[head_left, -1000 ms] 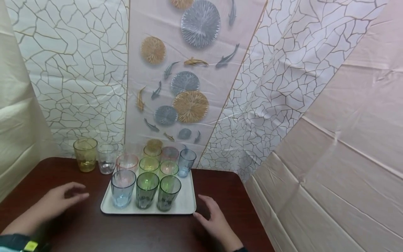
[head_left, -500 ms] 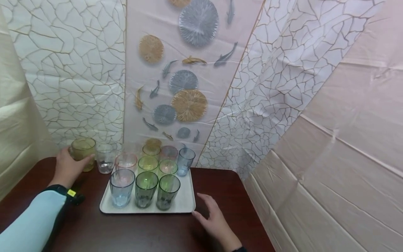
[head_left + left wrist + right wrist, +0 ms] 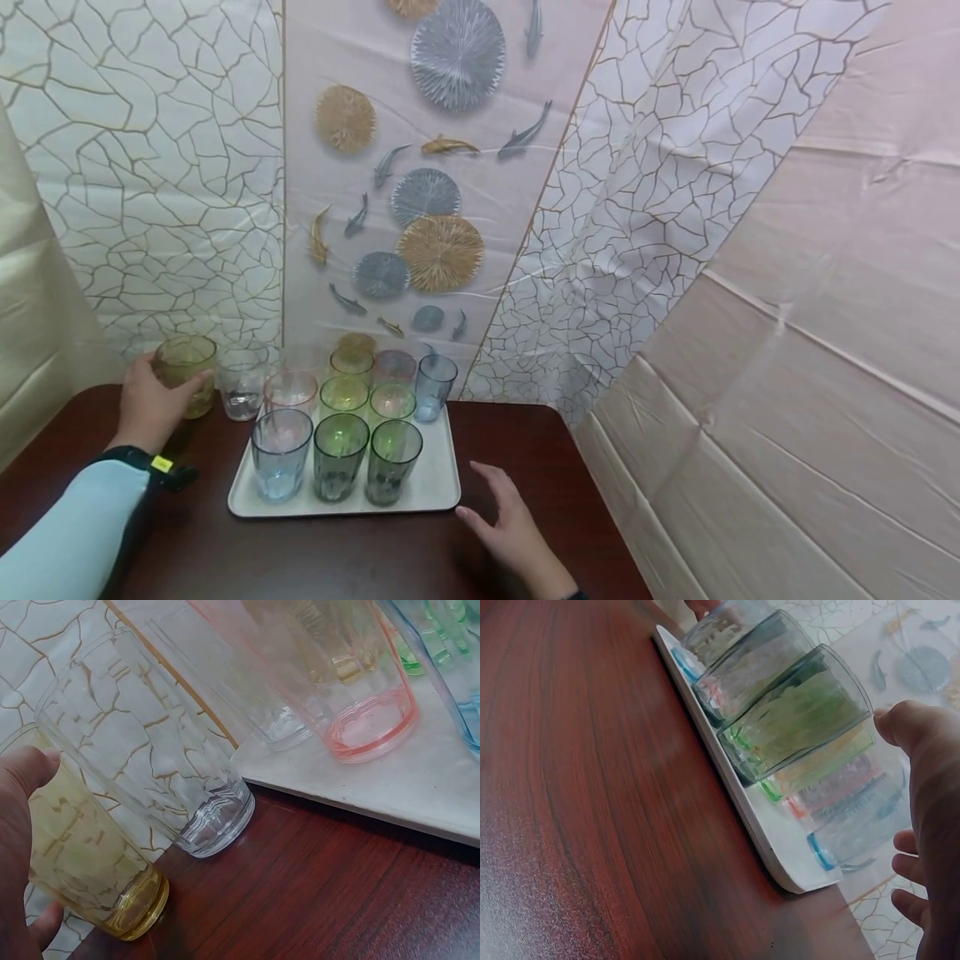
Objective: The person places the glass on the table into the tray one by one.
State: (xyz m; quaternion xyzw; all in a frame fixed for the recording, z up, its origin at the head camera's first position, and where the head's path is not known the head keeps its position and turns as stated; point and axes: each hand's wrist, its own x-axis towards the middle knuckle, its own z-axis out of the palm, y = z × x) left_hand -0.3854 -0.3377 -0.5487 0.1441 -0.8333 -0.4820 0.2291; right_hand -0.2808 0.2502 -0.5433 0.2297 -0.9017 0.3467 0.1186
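Observation:
At the table's far left, my left hand (image 3: 152, 405) curls round a yellow drinking glass (image 3: 197, 385), its thumb on the near side. The glass stands upright on the table; in the left wrist view its amber base (image 3: 139, 906) touches the wood. A clear glass (image 3: 242, 387) stands just right of it, off the tray. My right hand (image 3: 510, 529) hovers by the tray's front right corner, fingers apart and holding nothing. On the white tray (image 3: 438, 487) stand several tinted glasses, among them a blue glass (image 3: 281, 462), dark grey glasses (image 3: 340, 462) and a pink-rimmed glass (image 3: 291, 392).
The dark red-brown table (image 3: 360, 558) extends in front of the tray and to its right. Patterned cloth (image 3: 420, 317) hangs close behind the glasses. Beige cloth (image 3: 810, 417) closes off the right side.
My left hand has moved up and forward from the table's left side to the yellow glass and taken hold of it. The right hand has hardly moved. The head view has shifted slightly.

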